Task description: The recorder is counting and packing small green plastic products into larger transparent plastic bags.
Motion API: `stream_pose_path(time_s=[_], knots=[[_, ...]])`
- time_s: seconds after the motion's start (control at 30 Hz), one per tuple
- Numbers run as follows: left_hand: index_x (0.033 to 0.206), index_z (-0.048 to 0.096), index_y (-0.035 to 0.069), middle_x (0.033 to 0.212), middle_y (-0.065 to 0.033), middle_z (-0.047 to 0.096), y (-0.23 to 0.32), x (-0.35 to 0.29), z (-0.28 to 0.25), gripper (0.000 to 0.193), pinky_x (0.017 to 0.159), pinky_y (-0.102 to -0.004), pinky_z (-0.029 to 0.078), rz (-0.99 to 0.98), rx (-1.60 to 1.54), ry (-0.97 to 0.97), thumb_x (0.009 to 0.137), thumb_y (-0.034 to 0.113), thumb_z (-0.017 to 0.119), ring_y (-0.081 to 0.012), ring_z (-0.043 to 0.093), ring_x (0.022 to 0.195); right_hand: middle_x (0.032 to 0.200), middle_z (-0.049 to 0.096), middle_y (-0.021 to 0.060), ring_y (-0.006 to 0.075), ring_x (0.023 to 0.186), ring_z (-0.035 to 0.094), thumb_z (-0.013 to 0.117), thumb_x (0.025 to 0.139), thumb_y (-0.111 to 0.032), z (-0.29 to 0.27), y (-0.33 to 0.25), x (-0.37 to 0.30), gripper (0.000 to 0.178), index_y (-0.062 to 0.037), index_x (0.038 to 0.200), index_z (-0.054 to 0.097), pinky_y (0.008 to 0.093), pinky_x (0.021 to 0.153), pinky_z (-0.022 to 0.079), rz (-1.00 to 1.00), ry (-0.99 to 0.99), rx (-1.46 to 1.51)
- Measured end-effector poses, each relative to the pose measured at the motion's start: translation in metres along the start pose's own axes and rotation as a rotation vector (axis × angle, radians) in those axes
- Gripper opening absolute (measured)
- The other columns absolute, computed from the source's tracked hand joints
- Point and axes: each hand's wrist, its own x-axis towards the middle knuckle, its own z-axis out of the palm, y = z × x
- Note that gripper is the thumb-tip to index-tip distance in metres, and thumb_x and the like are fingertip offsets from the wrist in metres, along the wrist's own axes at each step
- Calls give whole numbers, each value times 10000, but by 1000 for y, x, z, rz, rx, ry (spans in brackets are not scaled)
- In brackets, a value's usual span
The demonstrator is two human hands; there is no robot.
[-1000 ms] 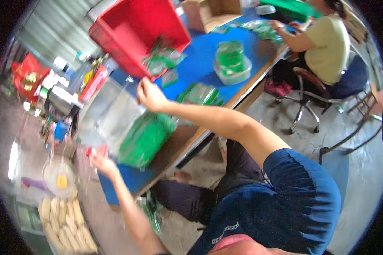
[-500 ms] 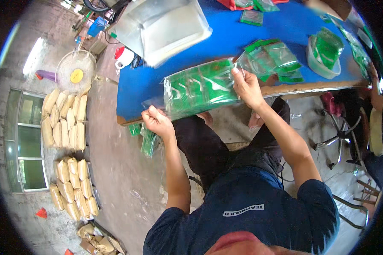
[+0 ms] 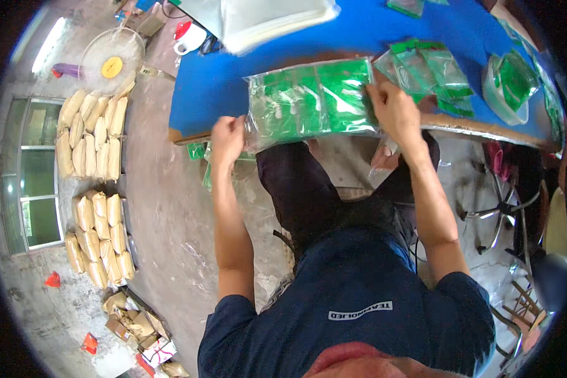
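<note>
A clear plastic bag (image 3: 312, 104) is stretched between my hands at the table's near edge, above my lap. Several flat green-and-clear packets lie side by side inside it. At its left end, my left hand (image 3: 228, 140) is closed, pinching the loose clear film. My right hand (image 3: 397, 113) is closed on the opposite end, with the fingers bent over the film's edge. To the right of it, a loose pile of similar green packets (image 3: 431, 72) lies on the blue table (image 3: 214, 101).
A stack of clear bags (image 3: 277, 22) lies at the table's far left. A white tub (image 3: 513, 113) with green packets stands at the right. Green packets (image 3: 196, 151) hang below the left table edge. A wheeled chair base (image 3: 503, 208) stands on the floor at right.
The bag has turned from tilted to nearly level, its face more toward me. My left hand has moved up beside it. The whole view has shifted slightly.
</note>
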Motion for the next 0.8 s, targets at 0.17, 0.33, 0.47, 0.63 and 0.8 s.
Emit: stream_pose_path(time_s=[0.17,0.33,0.47,0.63,0.8], knots=[[1339,455,-35,1282,-229,539,60,-21,0,615,1044,-364,401,279,-120,393,943,392,652,-277,532,1203,1067,634,225,380,1008,626,650,919,-359,-16,-49,20,440,-8,1173,571,476,861,500,-222,369,261],[1527,106,-83,1557,-309,196,48,-1,60,1038,1178,-415,220,251,39,242,901,544,645,-368,256,1444,1318,489,324,458,1278,441,679,855,-475,63,-59,24,758,21,1375,439,511,1067,363,-260,423,1],[1529,104,-48,1507,-271,260,23,-62,90,1055,1130,-436,295,126,-234,448,866,497,717,-356,340,1360,1327,504,335,443,1304,452,644,857,-551,57,-45,9,777,11,1362,461,486,1058,384,-282,487,265],[1405,384,-39,1372,-184,490,-9,-72,117,710,1064,-423,381,-30,-594,472,978,501,559,-288,516,1212,1238,567,356,453,1186,570,653,901,-455,29,-70,16,801,73,1416,342,449,1015,455,-123,102,271],[1191,590,-49,1193,-112,608,-40,-53,138,659,980,-334,403,-34,-1125,338,1029,554,378,-206,545,1096,1209,607,250,330,1154,573,640,927,-457,32,-69,30,611,5,1308,521,399,1005,427,-110,-31,289]])
